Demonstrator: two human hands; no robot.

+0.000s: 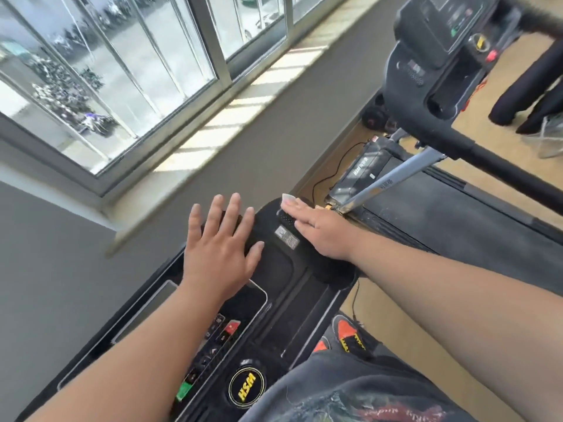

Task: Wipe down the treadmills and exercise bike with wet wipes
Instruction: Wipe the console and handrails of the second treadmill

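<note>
Up close, the near treadmill console (274,269) fills the lower middle of the head view, black, with a row of buttons and a round yellow HSM logo (246,387) near the bottom edge. The left hand (219,248) hovers or rests over the upper part of the console with its fingers straight and spread, holding nothing; whether the palm touches the surface cannot be told. The right hand (316,229) lies flat on the far top end of the console, fingers straight and together, pressing a pale wet wipe (288,198) against the black plastic; only a small edge of the wipe shows beyond the fingertips. Between the two hands sits a small silver label (287,237) on the console.

Beyond the right hand, a second treadmill (457,214) stands with its dark belt, a grey upright post (393,181) and its own console at the upper right. A black cable (332,175) runs along the wooden floor beside the grey wall. A window (122,71) with a sunlit sill (231,108) crosses the upper left. A red and black shoe (347,330) shows below the right forearm.
</note>
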